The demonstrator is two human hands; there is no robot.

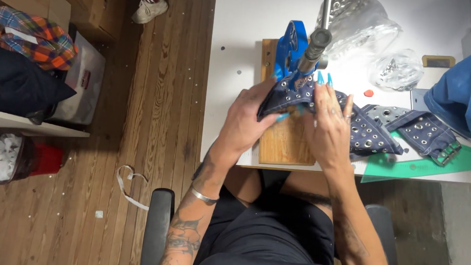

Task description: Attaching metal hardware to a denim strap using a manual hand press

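Observation:
A dark blue denim strap [378, 129] studded with metal eyelets lies across the white table [240, 36]. Its left end is folded under a blue hand press [291, 46] that stands on a wooden board [284, 143]. My left hand [249, 117] grips the folded denim from the left, fingers curled around its edge. My right hand [327, 126] presses on the denim from the right, turquoise nails pointing at the press head. The press lever [316, 45] rises toward the camera.
Two clear plastic bags of metal eyelets [359, 23] lie behind the press. A green cutting mat [432, 164] and blue fabric [466, 91] sit at the right. A chair armrest [158, 225], wooden floor, shelves with clothes and a white ribbon [128, 186] are at the left.

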